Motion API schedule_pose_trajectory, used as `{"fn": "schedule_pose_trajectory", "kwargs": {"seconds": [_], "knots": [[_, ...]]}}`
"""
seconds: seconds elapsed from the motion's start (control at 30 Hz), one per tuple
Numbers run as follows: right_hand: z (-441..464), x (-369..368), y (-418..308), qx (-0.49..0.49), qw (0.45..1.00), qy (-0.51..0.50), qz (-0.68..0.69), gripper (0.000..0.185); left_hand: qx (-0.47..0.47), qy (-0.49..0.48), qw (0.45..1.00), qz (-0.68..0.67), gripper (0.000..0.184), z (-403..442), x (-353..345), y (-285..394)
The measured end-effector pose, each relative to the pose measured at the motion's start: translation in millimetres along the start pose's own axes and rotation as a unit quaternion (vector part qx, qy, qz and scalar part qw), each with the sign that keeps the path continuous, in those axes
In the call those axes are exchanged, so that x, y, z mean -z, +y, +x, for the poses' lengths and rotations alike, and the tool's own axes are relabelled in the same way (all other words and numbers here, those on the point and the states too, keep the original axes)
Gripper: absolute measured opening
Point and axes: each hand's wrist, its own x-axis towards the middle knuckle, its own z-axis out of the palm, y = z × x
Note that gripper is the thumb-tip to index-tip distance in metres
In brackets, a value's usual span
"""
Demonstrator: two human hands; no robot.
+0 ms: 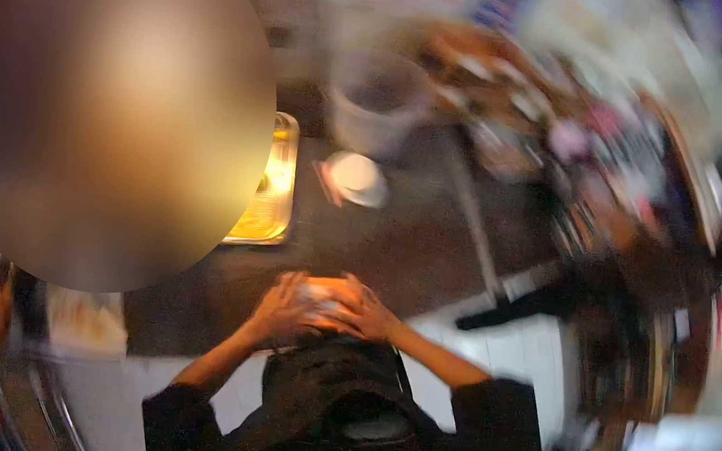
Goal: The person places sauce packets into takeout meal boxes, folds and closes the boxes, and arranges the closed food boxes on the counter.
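Observation:
My left hand and my right hand meet in front of my body, at the near side of the dark counter. Between them is a small orange and whitish thing, which the fingers of both hands curl around. Motion blur and the fingers hide what it is. Beyond my hands, a shiny metal tray glows yellow under strong light, its left part covered by a large blurred oval. A round white dish or lid lies to the right of the tray.
A pale bucket-like container stands farther back. Many smeared items crowd a surface at the right. A dark bar-like shape juts out near the counter's right end. White floor tiles show beside me.

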Motion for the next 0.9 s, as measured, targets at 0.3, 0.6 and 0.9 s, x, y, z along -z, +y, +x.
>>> {"fn": "schedule_pose_trajectory", "kwargs": {"seconds": [0.3, 0.6, 0.9], "knots": [[-62.5, 38.9, 62.8, -0.007, 0.998, 0.019, 0.059, 0.049, -0.034, 0.038, 0.998, 0.041, 0.084, 79.6, -30.8, 52.2], [-169.2, 107.1, 169.1, -0.084, 0.965, 0.033, 0.247, 0.038, -0.019, -0.051, 0.998, 0.025, 0.078, 208.8, -54.3, 148.4], [-282.1, 239.6, 432.3, -0.645, 0.614, 0.446, -0.091, 0.044, -0.034, -0.065, 0.997, 0.039, 0.088, 309.4, -83.7, 189.7]]}}
